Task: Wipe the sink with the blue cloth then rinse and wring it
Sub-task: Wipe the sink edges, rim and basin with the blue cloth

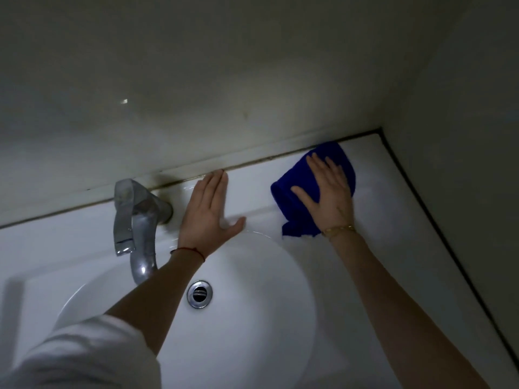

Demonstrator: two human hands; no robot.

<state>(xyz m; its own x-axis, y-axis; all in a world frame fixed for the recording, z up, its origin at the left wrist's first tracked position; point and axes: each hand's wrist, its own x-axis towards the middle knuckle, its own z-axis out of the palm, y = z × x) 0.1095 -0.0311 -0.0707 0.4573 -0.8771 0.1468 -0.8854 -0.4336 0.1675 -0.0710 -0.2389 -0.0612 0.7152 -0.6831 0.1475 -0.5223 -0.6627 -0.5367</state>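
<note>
Nearest the camera, a white sleeve (84,357) covered the person's left upper arm, and both bare forearms reached away over the white sink (280,318). The round basin of the sink held nothing loose; only its chrome drain (199,293) sat in the bottom, in front of the faucet and slightly right of it. The chrome faucet (137,217) stood at the back rim of the basin, its spout hanging over the bowl and its flat lever tilted up toward the wall.

Just right of the faucet, the left hand (209,211) lay flat on the ledge of the sink, fingers straight and close together, thumb spread out to the side, holding nothing. A thin red string (188,250) circled that wrist.

Farther right of the faucet, past the basin's rim, the right hand (327,189) pressed down on the blue cloth (295,200) with its fingers straight and fanned apart, palm on the fabric. A gold bracelet (338,230) sat on that wrist. The blue cloth lay bunched on the flat back ledge of the sink, well right of the faucet, its far edge touching or almost touching the dark grout line (252,161) where the sink met the wall (224,80).

Beyond the faucet the pale wall rose plain and dim, meeting a side wall (463,136) at the corner far to the right.
</note>
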